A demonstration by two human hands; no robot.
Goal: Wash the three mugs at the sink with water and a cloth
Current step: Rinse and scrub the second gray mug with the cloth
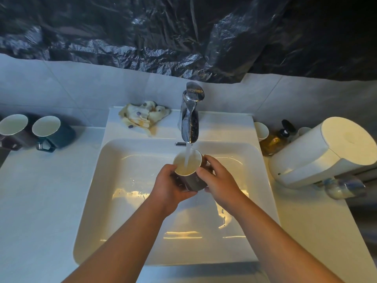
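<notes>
Listed left to right, places taken from the tap.

1. Two mugs, far left of the tap on the counter: a dark mug and a teal mug, both tipped toward the camera, white insides showing nothing in them.
2. Cloth, just left of the tap on the sink ledge. Crumpled, soft, stained; not in use.
3. Left hand, below the tap, fingers curled round the near side of the grey mug.
4. Grey mug, directly under the tap's spout, tilted back toward the person. Running water falls into its mouth and it is partly filled. Likely stiff ceramic, breakable, slick when wet and heavier as it fills; best taken round the body with both hands, as here.
5. Right hand, closed round the mug's far side, thumb at the rim. The handle is hidden, possibly under this palm.
6. Right of the tap: a white cup, an amber bottle with liquid inside, a white appliance; contents of the cup unclear.
</notes>
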